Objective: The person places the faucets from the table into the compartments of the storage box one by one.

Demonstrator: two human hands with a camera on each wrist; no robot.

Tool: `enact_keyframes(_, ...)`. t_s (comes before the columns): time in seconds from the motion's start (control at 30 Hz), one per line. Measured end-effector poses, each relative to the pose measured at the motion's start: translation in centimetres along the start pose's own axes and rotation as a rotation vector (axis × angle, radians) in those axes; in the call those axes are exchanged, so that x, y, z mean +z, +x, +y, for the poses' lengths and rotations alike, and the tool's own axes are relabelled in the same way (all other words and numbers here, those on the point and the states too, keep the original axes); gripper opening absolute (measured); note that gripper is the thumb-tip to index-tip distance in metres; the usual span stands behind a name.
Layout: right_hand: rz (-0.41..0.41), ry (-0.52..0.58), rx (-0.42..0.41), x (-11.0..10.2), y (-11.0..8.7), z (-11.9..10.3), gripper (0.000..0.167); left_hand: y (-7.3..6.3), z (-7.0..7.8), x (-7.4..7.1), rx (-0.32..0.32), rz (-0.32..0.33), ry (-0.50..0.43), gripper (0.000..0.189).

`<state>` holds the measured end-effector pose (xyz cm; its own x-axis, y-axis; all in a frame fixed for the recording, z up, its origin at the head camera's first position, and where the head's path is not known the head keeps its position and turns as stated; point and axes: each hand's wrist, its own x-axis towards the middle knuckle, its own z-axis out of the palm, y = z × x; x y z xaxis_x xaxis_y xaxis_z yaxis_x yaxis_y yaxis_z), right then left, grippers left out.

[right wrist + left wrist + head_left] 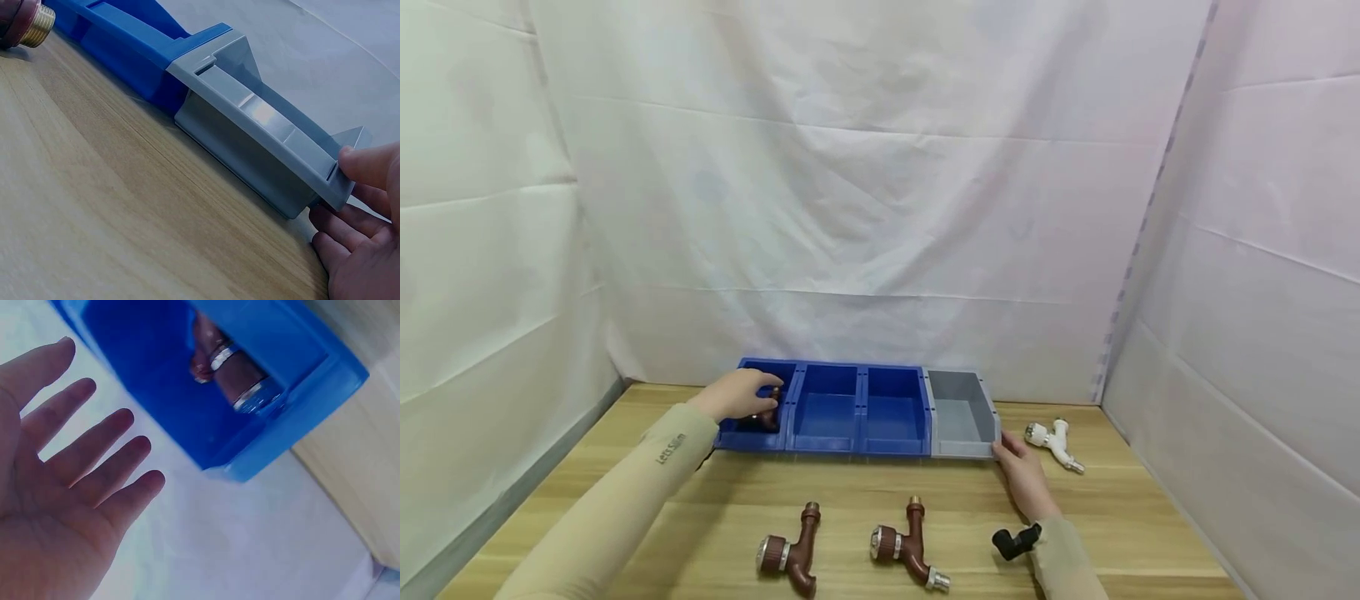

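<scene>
My left hand [739, 394] is over the leftmost blue bin [751, 440], fingers spread and holding nothing. Inside that bin lies a dark brown tap [234, 370], apart from the fingers in the left wrist view. At the other end of the row, my right hand [369, 234] grips the front right corner of the grey bin [250, 162], thumb on the rim and fingers beneath it. Two more blue bins, a middle-left one [823, 442] and a middle-right one [895, 443], stand between.
Two brown taps lie on the wooden table in front of the row, one at the left [801, 550] and one nearer the middle [912, 546]. A white tap [1060, 443] lies beyond my right hand. White cloth [865, 208] hangs behind the bins and along both sides.
</scene>
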<state>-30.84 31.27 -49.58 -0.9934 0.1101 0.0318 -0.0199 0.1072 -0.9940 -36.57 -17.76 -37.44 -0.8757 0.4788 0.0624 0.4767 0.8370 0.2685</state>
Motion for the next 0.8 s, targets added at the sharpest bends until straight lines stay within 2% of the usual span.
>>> enact_keyframes(0.2, 0.011, -0.004, 0.01, -0.7, 0.1, -0.3, 0.056, -1.2, 1.6, -1.7, 0.072, 0.022, 0.049, 0.044)
enact_keyframes(0.4, 0.019, 0.016, 0.011, -1.1, 0.4, -0.1, 0.055, -3.0, 3.4, -2.1, 0.157, 0.043, 0.073, 0.044)
enact_keyframes(0.57, 0.016, 0.04, 0.015, -1.2, 0.4, -0.1, 0.055, -4.3, 5.0, -1.5, 0.207, 0.01, 0.073, 0.045)
enact_keyframes(0.7, 0.003, 0.065, 0.02, -1.2, 0.5, -0.1, 0.056, -5.2, 6.1, -0.6, 0.222, -0.025, 0.08, 0.046)
enact_keyframes(0.8, -0.005, 0.068, 0.021, -1.2, 0.6, -0.2, 0.056, -5.9, 6.8, 0.3, 0.265, -0.029, 0.105, 0.045)
